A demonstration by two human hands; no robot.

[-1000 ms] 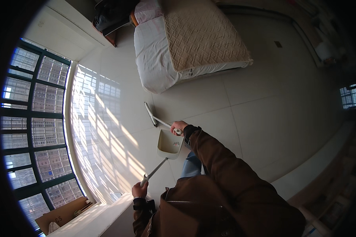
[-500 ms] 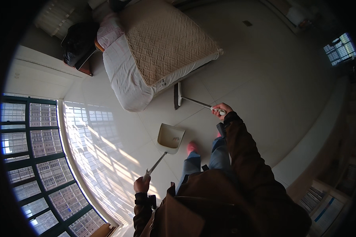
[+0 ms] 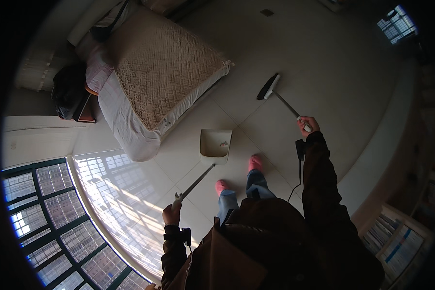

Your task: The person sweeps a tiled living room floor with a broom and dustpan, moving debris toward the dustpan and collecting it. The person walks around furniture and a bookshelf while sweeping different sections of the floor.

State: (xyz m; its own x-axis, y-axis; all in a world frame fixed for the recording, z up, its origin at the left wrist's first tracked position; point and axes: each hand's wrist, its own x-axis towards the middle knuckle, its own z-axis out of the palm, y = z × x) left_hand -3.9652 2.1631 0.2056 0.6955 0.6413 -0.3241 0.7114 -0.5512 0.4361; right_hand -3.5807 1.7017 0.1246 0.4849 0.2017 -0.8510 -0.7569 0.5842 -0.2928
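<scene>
My right hand (image 3: 308,125), out to the right, is closed round the handle end of a broom (image 3: 285,103). Its head, with dark bristles along a white bar, is at the far right of the bed corner; whether it touches the floor I cannot tell. In my left hand (image 3: 172,213) is the grey handle of a long-handled dustpan (image 3: 216,154). The cream pan is in front of my feet, its open side facing away from me. Some small pale and reddish debris (image 3: 224,144) lies inside the pan.
A bed (image 3: 164,63) with a tan quilted cover stands ahead to the left. Beside it a black bag (image 3: 70,92) rests on a chair. Barred windows (image 3: 67,217) run along the left, sunlight striping the tiled floor (image 3: 188,181). Bookshelves (image 3: 391,237) are at the lower right.
The broom has swung right, away from the bed's edge. The dustpan has moved forward with my left hand still on it. My feet have stepped, and the view has shifted.
</scene>
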